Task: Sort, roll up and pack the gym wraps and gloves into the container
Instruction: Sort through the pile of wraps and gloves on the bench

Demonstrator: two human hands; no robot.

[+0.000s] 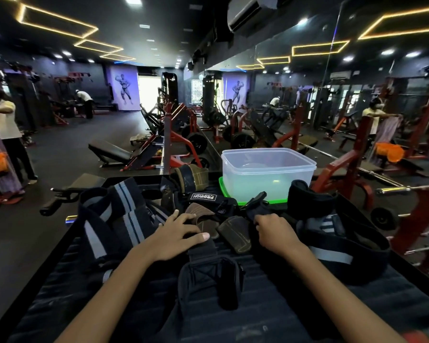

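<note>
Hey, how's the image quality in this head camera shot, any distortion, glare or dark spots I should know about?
Head view: wide-angle bending curves the ceiling lights and the room's edges; bright doorway at the back is blown out; the black wraps merge into the dark table, so detail there is poor; the clear container and both hands, left and right, are well lit and sharp.
</note>
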